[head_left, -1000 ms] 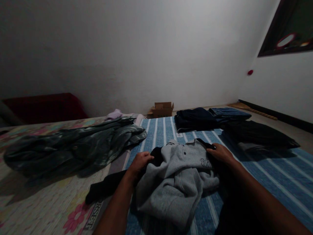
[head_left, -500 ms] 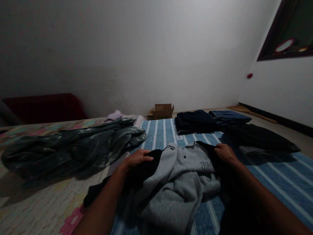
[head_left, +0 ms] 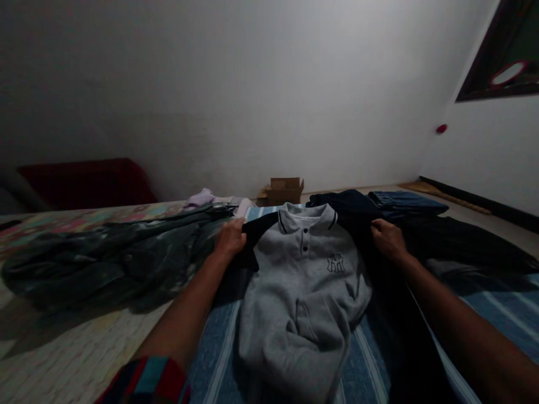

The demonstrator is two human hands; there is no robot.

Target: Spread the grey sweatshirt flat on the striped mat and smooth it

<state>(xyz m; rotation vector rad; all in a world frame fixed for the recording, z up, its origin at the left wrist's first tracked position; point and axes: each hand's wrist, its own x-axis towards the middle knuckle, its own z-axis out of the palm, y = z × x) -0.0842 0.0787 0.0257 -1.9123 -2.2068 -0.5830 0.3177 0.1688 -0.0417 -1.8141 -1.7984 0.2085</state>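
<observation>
Head view: my left hand (head_left: 229,238) and right hand (head_left: 387,238) each pinch a dark shoulder of the grey polo shirt (head_left: 305,292), lifted above the striped sheet (head_left: 219,348). Uneven pulling could twist it; its hem may snag.

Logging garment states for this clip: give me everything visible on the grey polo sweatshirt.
The grey polo sweatshirt looks like soft fleece, with black sleeves, a dark-striped collar, a two-button placket and a small dark chest logo. It is held up by the shoulders, front toward the camera, collar on top: left hand grips one shoulder, right hand the other. Its lower part hangs crumpled onto the blue striped sheet.
</observation>
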